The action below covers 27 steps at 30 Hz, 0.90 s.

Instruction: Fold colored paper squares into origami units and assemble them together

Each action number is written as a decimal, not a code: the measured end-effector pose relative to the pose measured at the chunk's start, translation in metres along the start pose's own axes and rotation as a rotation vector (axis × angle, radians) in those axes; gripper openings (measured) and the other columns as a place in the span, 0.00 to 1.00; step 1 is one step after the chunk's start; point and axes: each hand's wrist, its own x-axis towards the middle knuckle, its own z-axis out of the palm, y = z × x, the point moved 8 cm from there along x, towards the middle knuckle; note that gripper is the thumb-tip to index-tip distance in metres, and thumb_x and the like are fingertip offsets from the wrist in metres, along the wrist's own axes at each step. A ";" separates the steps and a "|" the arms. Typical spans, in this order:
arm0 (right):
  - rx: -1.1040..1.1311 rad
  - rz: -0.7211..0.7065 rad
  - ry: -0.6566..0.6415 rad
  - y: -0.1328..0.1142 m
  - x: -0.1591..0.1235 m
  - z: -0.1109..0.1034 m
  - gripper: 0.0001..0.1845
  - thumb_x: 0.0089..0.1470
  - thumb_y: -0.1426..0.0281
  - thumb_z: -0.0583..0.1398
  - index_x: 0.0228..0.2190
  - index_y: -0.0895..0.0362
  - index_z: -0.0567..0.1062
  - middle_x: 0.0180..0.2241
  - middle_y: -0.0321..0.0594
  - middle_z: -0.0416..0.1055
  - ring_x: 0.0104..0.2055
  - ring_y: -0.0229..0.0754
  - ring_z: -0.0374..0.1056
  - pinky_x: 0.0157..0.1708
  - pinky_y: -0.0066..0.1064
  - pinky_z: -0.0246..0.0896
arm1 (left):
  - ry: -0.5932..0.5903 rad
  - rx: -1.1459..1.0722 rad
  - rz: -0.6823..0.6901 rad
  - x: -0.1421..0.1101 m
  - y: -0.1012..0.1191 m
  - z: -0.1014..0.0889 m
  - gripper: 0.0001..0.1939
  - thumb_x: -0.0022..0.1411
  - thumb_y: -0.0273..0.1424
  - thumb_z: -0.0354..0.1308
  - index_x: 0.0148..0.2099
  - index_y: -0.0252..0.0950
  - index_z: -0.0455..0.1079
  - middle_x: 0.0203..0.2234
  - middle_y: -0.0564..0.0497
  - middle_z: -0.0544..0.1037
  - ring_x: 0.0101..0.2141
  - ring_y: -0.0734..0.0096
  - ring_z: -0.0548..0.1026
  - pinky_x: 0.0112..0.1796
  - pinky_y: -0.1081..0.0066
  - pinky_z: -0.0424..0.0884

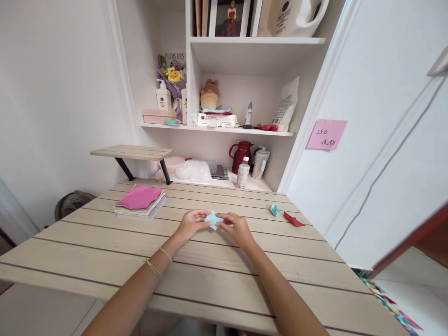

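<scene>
A small light-blue folded paper (213, 218) is held between my two hands, just above the middle of the slatted table. My left hand (193, 223) pinches its left side between thumb and fingers. On the opposite side, my right hand (235, 227) grips the paper's right edge the same way. The paper has pointed corners above and below and a crease across its middle. To the right on the table lie a blue folded paper piece (275, 210) and a red folded paper boat (293, 219).
A stack of coloured paper (140, 203) with a pink sheet on top lies at the left. Behind it stands a small raised shelf (131, 152). A clear bottle (242, 173), a dark red jug (241, 156) and a pale tumbler (261, 163) stand at the back. The wall (385, 116) borders the right.
</scene>
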 end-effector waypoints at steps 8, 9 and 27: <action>0.076 0.093 0.057 0.009 -0.001 -0.001 0.14 0.45 0.64 0.60 0.36 0.53 0.75 0.32 0.41 0.74 0.30 0.42 0.68 0.33 0.34 0.66 | -0.020 0.082 0.077 0.000 0.003 0.004 0.25 0.38 0.29 0.67 0.41 0.30 0.67 0.29 0.46 0.75 0.29 0.70 0.74 0.34 0.70 0.69; 0.123 0.124 0.058 0.012 -0.001 0.000 0.14 0.45 0.64 0.60 0.36 0.54 0.75 0.32 0.40 0.74 0.30 0.42 0.68 0.33 0.34 0.66 | -0.025 0.082 0.082 0.000 0.003 0.004 0.24 0.39 0.30 0.67 0.41 0.31 0.66 0.28 0.47 0.75 0.29 0.70 0.74 0.34 0.70 0.69; 0.280 0.243 -0.004 0.021 -0.003 0.007 0.21 0.38 0.64 0.64 0.37 0.58 0.74 0.27 0.40 0.73 0.28 0.41 0.68 0.31 0.33 0.65 | 0.014 0.231 0.166 -0.005 0.011 0.005 0.22 0.42 0.32 0.65 0.41 0.32 0.70 0.33 0.44 0.76 0.32 0.67 0.72 0.36 0.68 0.69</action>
